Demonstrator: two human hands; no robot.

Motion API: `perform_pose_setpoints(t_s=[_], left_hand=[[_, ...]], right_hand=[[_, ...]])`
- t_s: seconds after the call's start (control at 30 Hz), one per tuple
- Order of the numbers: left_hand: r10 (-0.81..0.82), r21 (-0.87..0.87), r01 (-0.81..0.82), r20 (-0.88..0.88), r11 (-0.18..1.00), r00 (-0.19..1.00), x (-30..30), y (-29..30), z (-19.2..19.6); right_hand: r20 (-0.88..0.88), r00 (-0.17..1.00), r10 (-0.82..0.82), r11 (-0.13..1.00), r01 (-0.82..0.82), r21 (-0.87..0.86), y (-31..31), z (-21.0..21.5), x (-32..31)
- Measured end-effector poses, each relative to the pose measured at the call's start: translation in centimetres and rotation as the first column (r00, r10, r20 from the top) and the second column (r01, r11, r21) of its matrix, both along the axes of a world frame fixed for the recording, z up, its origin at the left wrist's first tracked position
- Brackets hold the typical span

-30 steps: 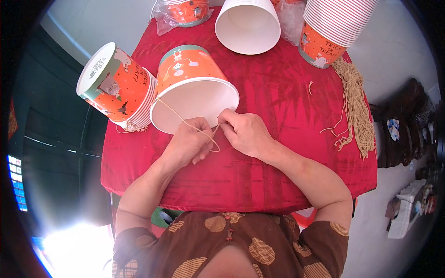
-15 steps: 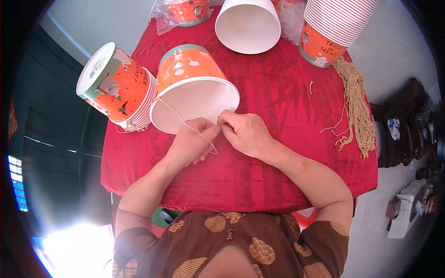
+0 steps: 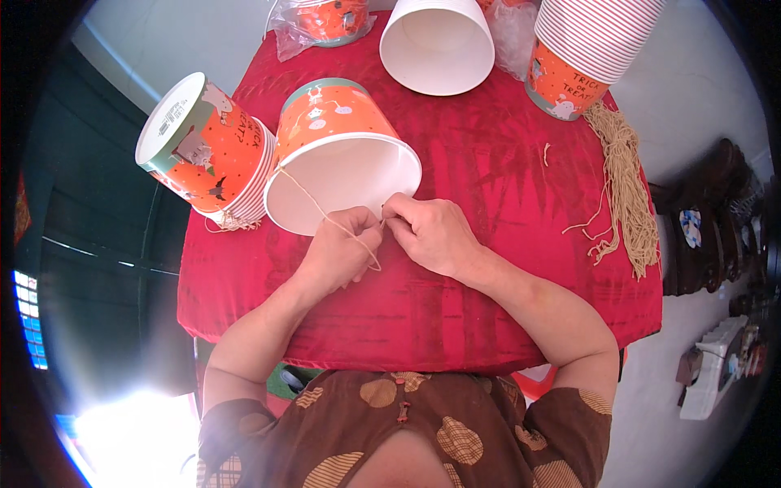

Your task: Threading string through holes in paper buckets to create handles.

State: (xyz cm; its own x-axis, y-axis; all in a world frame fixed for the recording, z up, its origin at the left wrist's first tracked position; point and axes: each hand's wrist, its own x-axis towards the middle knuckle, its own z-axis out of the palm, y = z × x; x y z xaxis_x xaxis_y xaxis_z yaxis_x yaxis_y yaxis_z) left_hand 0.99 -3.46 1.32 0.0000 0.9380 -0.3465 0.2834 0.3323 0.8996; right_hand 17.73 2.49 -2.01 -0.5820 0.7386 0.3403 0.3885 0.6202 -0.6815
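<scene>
An orange paper bucket (image 3: 346, 114) with white cartoon figures lies on its side, its white mouth facing me. From the left part of its rim a tan string (image 3: 305, 193) runs across to my hands and over the back of my left hand (image 3: 343, 244). My left hand is closed in a pinch on the string in front of the rim. Close against it, my right hand (image 3: 431, 234) also pinches the string, its fingers by the bucket's lower right rim. The fingertips partly hide the string's end.
Left stands an upside-down stack of orange buckets (image 3: 207, 150) with string by its rims. Far right is a tall bucket stack (image 3: 598, 45), beside a hank of tan strings (image 3: 626, 191). A white bucket (image 3: 437, 49) and a plastic-wrapped bucket (image 3: 329, 20) sit at the back of the red-covered table (image 3: 488, 325).
My left hand has shifted very slightly, and a short bit of string now shows between the two hands' fingertips. The bucket stays in place.
</scene>
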Motion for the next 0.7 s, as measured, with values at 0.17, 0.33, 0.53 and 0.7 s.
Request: perform_pose_setpoints(t_s=[0.17,0.33,0.53,0.7], left_hand=[[-0.036,-0.042,0.038,0.036,0.998,0.999,-0.32,0.19,0.42],[-0.016,-0.073,0.021,0.075,0.997,0.997,-0.46,0.24,0.43],[0.012,-0.096,-0.005,0.078,0.995,0.997,-0.18,0.36,0.64],[-0.006,-0.053,0.006,-0.003,0.999,1.0,0.32,0.05,0.63]], right_hand=[[-0.045,0.999,-0.018,1.0,0.017,-0.022,0.16,-0.41,0.09],[-0.049,0.999,0.005,1.0,-0.006,-0.025,0.13,-0.06,0.17],[-0.034,0.999,0.013,1.0,-0.014,-0.008,0.24,-0.27,0.18],[-0.034,0.999,0.019,1.0,-0.019,-0.005,0.2,-0.27,0.19]])
